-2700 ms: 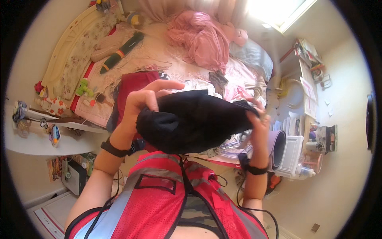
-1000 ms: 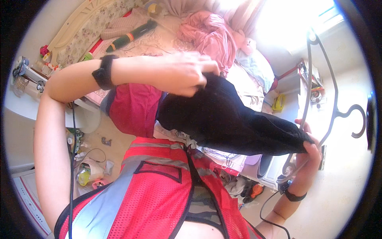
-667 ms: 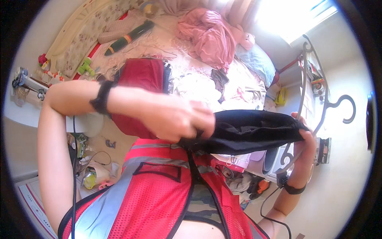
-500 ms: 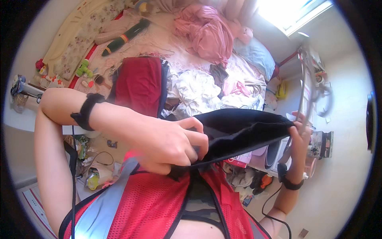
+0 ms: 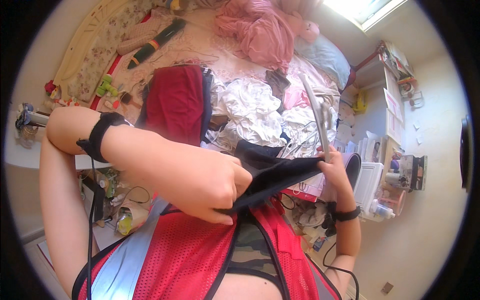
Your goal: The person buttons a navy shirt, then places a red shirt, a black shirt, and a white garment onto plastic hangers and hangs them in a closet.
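Note:
A black cloth garment (image 5: 285, 175) is stretched between my two hands, in front of my chest. My left hand (image 5: 220, 187) is closed on its left end, knuckles up, with the fingertips partly hidden. At the other end my right hand (image 5: 334, 170) grips the garment's edge. The same hand also holds a slim light-grey hanger (image 5: 316, 105), which stands up from the fist and is seen nearly edge-on, slightly blurred. Beyond the garment lie a heap of white clothes (image 5: 247, 107) and a folded dark-red garment (image 5: 176, 102).
Pink bedding (image 5: 257, 32), a pale blue pillow (image 5: 322, 60) and a long green plush (image 5: 156, 44) lie on the bed. A cluttered shelf (image 5: 387, 135) is at the right. Cables (image 5: 91, 215) run from my wristbands.
My right hand has moved left, bringing the garment's end closer, so the cloth now sags and bunches. The hanger has swung left with it. My left hand has shifted slightly left.

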Demonstrator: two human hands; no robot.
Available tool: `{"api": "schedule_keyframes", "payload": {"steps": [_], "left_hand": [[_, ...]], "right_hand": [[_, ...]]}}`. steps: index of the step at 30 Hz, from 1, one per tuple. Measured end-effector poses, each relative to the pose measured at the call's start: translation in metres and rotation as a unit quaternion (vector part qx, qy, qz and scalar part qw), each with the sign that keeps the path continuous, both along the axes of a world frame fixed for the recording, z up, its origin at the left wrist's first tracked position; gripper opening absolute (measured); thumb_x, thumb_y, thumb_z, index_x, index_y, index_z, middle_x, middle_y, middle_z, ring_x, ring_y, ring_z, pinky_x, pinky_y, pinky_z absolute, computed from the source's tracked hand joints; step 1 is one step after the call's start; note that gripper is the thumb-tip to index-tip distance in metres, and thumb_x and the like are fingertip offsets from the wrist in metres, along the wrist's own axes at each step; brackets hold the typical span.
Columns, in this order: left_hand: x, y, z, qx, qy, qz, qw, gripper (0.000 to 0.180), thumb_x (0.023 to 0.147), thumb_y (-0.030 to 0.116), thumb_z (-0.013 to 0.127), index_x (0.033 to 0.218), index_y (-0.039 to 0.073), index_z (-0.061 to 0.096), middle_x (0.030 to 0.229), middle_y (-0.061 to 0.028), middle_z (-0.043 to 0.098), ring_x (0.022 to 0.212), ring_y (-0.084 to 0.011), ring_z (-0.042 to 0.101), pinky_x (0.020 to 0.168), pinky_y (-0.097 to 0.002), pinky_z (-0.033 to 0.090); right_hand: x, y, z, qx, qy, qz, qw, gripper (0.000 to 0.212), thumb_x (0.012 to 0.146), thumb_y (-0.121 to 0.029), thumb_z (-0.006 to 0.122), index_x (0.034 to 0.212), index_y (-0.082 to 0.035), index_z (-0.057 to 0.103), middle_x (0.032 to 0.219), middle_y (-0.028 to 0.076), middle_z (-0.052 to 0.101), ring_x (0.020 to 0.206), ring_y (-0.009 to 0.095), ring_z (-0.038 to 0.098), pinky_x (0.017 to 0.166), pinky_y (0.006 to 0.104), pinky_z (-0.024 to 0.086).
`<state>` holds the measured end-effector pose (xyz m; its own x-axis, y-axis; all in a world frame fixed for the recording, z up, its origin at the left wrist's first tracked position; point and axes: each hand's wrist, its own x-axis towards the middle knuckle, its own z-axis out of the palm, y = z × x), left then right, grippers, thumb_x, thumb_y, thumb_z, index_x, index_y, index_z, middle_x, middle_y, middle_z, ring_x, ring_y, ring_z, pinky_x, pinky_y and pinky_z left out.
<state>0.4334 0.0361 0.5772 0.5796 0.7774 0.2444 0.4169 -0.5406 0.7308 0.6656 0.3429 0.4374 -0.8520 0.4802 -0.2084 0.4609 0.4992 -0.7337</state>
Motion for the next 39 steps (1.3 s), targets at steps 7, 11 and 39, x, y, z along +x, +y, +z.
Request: {"api": "schedule_keyframes", "payload": {"steps": [7,11,39], "left_hand": [[-0.030,-0.015,-0.003,-0.077,0.222,0.019,0.972,0.016,0.084,0.020,0.059,0.088,0.005,0.059,0.061,-0.0044,0.055,0.076,-0.0208,0.057,0.081,-0.0361,0.041],[-0.039,-0.009,-0.003,-0.147,0.307,0.029,0.940,0.013,0.075,0.010,0.059,0.088,0.008,0.055,0.065,-0.0040,0.055,0.077,-0.0213,0.058,0.087,-0.0367,0.039],[-0.057,-0.011,0.020,-0.074,0.254,0.172,0.949,0.018,0.062,0.009,0.065,0.076,0.001,0.057,0.117,-0.0182,0.048,0.102,-0.0328,0.053,0.085,-0.0414,0.044]], "right_hand": [[-0.009,-0.023,0.091,-0.375,0.076,-0.119,0.916,0.024,0.065,-0.005,0.048,0.081,0.007,0.061,0.103,0.010,0.056,0.091,0.016,0.055,0.081,0.0233,0.040],[-0.011,-0.040,0.115,-0.371,0.066,-0.014,0.926,0.029,0.059,-0.011,0.053,0.078,0.009,0.061,0.105,0.013,0.055,0.099,0.020,0.053,0.088,0.0250,0.037],[0.014,-0.024,0.036,0.097,0.075,-0.057,0.991,0.010,0.067,-0.002,0.054,0.072,0.006,0.058,0.091,0.012,0.063,0.074,0.018,0.057,0.066,0.0290,0.045]]}}
